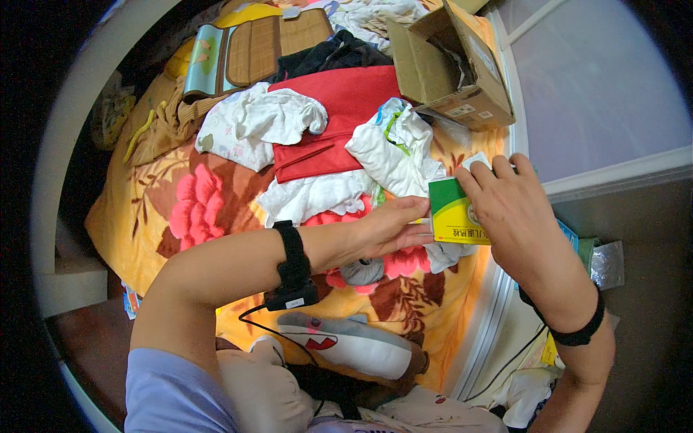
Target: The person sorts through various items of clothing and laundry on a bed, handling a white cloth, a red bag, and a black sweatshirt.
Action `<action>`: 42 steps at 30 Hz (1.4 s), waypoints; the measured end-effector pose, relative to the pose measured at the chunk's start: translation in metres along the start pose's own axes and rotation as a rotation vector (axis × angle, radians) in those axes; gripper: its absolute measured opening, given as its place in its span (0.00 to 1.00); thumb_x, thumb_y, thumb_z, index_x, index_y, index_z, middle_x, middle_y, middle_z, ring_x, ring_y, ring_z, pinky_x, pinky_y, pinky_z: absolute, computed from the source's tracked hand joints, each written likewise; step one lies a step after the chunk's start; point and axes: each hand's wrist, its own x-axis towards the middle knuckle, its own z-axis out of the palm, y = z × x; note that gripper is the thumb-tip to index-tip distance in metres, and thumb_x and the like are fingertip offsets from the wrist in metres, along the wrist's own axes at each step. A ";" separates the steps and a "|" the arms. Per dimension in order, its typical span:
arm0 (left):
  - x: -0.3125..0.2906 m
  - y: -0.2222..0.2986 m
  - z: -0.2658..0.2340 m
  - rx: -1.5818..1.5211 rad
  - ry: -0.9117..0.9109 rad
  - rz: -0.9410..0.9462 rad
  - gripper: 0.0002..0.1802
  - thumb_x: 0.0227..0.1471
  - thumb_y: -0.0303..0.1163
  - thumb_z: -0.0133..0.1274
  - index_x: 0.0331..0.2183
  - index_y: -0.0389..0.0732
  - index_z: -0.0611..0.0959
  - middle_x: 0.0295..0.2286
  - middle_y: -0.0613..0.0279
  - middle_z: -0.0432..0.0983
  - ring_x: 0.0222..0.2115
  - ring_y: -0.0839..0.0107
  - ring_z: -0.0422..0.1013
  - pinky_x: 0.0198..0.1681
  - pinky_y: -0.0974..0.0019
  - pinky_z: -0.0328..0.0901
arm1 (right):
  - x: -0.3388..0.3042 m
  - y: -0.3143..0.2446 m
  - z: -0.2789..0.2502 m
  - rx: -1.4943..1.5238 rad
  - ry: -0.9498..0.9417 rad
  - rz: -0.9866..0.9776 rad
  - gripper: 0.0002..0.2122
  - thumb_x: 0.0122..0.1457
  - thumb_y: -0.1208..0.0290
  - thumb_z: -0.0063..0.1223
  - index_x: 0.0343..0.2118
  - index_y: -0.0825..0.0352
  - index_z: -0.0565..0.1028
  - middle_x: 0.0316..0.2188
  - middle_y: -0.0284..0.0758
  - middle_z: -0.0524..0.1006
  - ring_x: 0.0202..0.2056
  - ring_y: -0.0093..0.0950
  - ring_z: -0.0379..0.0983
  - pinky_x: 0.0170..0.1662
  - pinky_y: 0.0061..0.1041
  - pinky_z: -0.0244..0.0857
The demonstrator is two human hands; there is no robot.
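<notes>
Near blanket edge [468, 317]: right hand [505, 202] grips box [449, 213], left hand [393, 227] touching.

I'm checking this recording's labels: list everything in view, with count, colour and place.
small box: 1, green and yellow, right of centre
cardboard box: 1, brown, open, upper right
red cloth: 1, red, upper centre
white cloths: at least 3, around the red cloth
black cloth: 1, black, top centre
mat: apparently 1, brown and pale blue, upper left
blanket: 1, orange with pink flowers, underneath
cushion-like item: 1, grey and white, lower centre
panel: 1, pale, upper right
edge clutter: count unclear, mixed, lower right
wristbands: 2, black, one per arm
sleeve: 1, pale purple, lower left
left hand: 1, bare, at the small box's left edge
right hand: 1, bare, gripping the small box
</notes>
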 end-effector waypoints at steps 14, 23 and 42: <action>-0.003 0.006 -0.020 -0.011 -0.147 -0.015 0.16 0.54 0.31 0.42 0.44 0.35 0.65 0.42 0.54 0.67 0.43 0.66 0.66 0.49 0.63 0.62 | -0.018 0.026 0.019 0.166 -0.063 0.063 0.34 0.31 0.75 0.61 0.48 0.64 0.62 0.42 0.36 0.67 0.44 0.35 0.63 0.51 0.35 0.51; -0.008 0.025 -0.035 0.211 0.088 0.074 0.13 0.52 0.30 0.44 0.40 0.34 0.68 0.36 0.57 0.71 0.36 0.71 0.70 0.41 0.70 0.67 | -0.043 0.012 0.088 0.518 0.146 0.243 0.43 0.25 0.73 0.65 0.51 0.63 0.57 0.45 0.40 0.64 0.46 0.39 0.59 0.51 0.34 0.49; -0.004 0.040 -0.020 1.128 0.195 0.403 0.18 0.38 0.28 0.58 0.35 0.33 0.75 0.20 0.62 0.73 0.20 0.80 0.68 0.24 0.74 0.64 | -0.044 -0.017 0.135 0.579 0.236 0.214 0.40 0.31 0.66 0.64 0.51 0.66 0.57 0.47 0.41 0.63 0.47 0.37 0.59 0.50 0.34 0.50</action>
